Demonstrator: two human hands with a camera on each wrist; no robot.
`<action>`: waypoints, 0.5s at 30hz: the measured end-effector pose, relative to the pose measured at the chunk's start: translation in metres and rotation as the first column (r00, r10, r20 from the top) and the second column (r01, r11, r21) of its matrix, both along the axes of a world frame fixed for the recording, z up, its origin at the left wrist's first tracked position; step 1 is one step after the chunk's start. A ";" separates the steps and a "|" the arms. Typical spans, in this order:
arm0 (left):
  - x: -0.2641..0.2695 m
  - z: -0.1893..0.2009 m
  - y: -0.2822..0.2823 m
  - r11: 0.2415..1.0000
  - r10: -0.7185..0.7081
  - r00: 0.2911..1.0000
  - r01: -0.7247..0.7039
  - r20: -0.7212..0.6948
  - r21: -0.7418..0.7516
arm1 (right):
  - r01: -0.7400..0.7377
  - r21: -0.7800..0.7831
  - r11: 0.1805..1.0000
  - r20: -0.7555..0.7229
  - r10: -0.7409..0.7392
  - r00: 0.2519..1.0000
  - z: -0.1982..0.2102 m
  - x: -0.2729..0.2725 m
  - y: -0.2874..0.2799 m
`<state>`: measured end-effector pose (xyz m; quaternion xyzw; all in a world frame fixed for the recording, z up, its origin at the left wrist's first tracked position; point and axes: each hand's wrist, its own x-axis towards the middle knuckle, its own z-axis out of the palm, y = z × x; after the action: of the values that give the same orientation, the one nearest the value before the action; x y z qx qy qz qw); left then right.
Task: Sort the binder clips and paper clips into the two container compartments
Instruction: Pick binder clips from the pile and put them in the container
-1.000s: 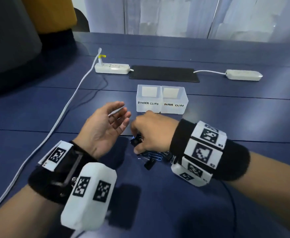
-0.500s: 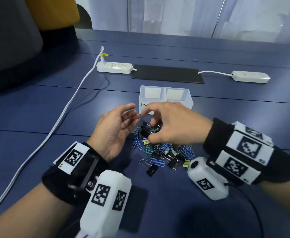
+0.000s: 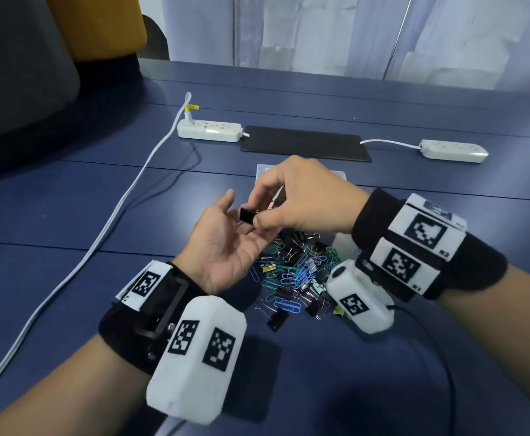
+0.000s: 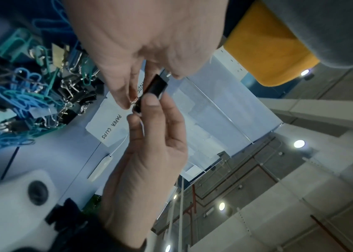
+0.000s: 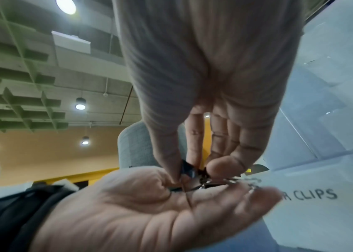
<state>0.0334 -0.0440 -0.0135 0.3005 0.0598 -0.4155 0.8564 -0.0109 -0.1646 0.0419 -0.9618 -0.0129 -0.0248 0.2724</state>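
My right hand (image 3: 256,212) pinches a black binder clip (image 3: 245,215) between thumb and index finger, just over my left hand (image 3: 226,247), which lies palm up with relaxed fingers. In the right wrist view the black binder clip (image 5: 189,170) sits at the left fingers, its wire handles sticking out to the right. A mixed pile of clips (image 3: 295,272) lies on the table below both hands. The clear two-compartment container (image 3: 261,169) stands behind my right hand and is mostly hidden. Its PAPER CLIPS label (image 4: 111,129) shows in the left wrist view.
Two white power strips (image 3: 208,130) (image 3: 454,151) and a black mat (image 3: 304,143) lie beyond the container. A white cable (image 3: 106,234) runs down the left side of the blue table (image 3: 69,215). A grey and yellow chair (image 3: 37,58) stands at the back left.
My right hand rose from the pile with a black binder clip and carried it left over my left palm. The left hand turned more palm-up beneath it.
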 end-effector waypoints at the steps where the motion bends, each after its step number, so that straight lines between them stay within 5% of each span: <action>1: 0.001 -0.001 0.001 0.999 -0.022 1.000 0.021 -0.018 -0.031 | -0.024 0.003 1.000 -0.014 0.024 1.000 -0.002 0.000 0.000; 7: 0.011 -0.008 0.005 0.999 0.029 0.996 -0.031 -0.079 -0.023 | 0.017 0.146 0.989 0.075 -0.028 0.997 0.000 0.005 -0.017; 12: 0.021 -0.008 0.014 0.993 0.121 0.989 -0.120 -0.080 0.016 | -0.037 -0.293 0.956 -0.066 0.018 0.998 -0.014 0.015 -0.018; 15: 0.026 -0.011 0.017 0.978 0.208 0.974 -0.207 -0.090 0.017 | -0.097 -0.354 0.930 -0.156 0.044 0.987 -0.027 0.019 -0.011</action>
<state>0.0599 -0.0270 -0.0245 0.2765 0.1316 -0.3369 0.8904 0.0084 -0.1761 0.0151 -0.9935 -0.0318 0.0580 0.0923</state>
